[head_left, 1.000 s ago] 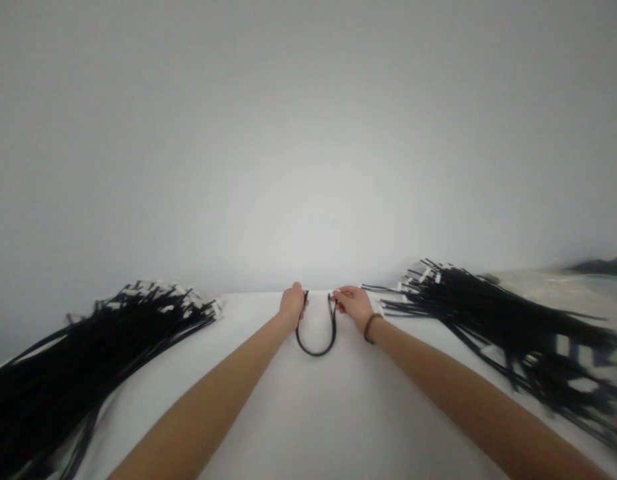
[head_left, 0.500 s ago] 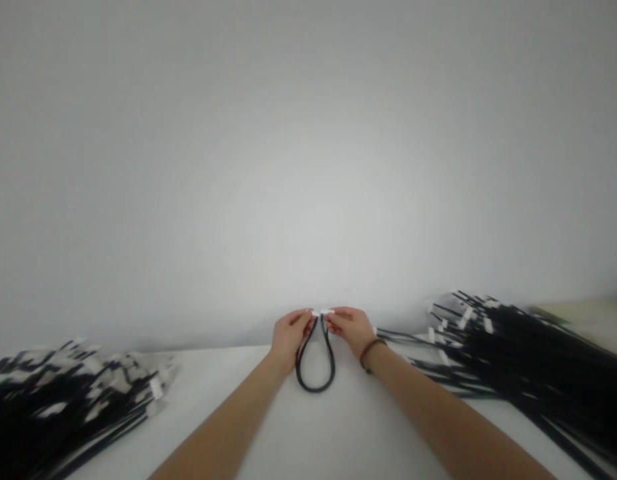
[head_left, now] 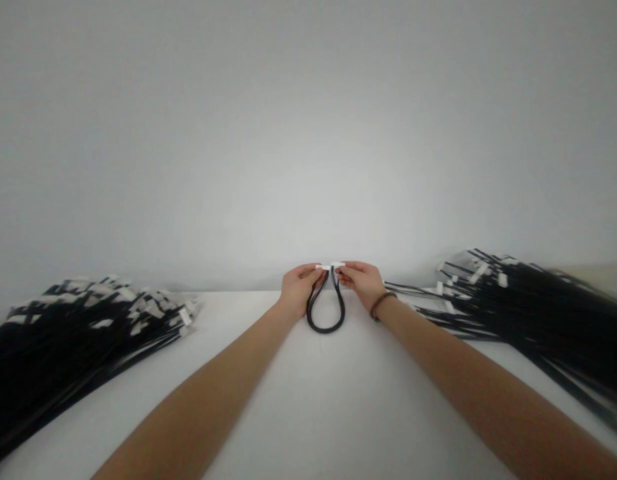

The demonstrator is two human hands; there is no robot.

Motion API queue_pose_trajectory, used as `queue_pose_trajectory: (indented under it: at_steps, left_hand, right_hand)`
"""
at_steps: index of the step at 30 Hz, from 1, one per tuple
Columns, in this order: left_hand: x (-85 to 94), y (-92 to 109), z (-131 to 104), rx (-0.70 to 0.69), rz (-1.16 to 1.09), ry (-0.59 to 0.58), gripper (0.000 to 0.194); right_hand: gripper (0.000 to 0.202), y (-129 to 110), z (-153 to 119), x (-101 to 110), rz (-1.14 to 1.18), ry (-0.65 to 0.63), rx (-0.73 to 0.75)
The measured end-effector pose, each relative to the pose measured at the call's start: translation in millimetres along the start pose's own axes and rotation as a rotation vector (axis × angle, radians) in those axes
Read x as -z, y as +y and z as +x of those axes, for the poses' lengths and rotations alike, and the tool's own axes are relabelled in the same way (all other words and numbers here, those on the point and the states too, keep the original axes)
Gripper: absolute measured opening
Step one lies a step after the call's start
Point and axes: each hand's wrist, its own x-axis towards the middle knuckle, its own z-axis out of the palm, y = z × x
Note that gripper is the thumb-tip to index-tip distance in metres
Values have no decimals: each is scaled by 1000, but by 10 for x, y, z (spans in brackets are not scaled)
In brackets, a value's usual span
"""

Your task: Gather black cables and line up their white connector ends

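Observation:
A short black cable (head_left: 326, 329) hangs in a teardrop loop between my hands, with its two white ends brought close together at the top. My left hand (head_left: 299, 287) is closed in a pinch at the left white end (head_left: 324, 267). At the right white end (head_left: 339, 265), the thumb and fingers of my right hand (head_left: 363, 279) pinch in the same way. Whether the two ends touch is too small to tell. A dark bracelet (head_left: 378, 304) circles my right wrist.
On the left of the white table (head_left: 308, 413) lies a big heap of black cables (head_left: 63, 367) with white tips. Another pile of black cables (head_left: 548, 307) spreads over the right side, some reaching toward my right hand. A pale wall (head_left: 308, 133) rises behind the table.
The view has tilted down, so the table, piles and hands appear higher. The white ends look closer together than before. Both hands keep their pinch on the cable.

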Motion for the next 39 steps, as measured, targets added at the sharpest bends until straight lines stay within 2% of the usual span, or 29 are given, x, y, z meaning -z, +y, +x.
queue_pose_trajectory:
  at_steps: [10, 39]
  left_hand:
    - [5, -53, 2, -66, 30, 67, 26]
    - [4, -36, -18, -95, 30, 7, 25]
  right_hand:
    - [16, 15, -9, 23, -9, 5, 1]
    - [21, 16, -28, 37, -38, -38, 49]
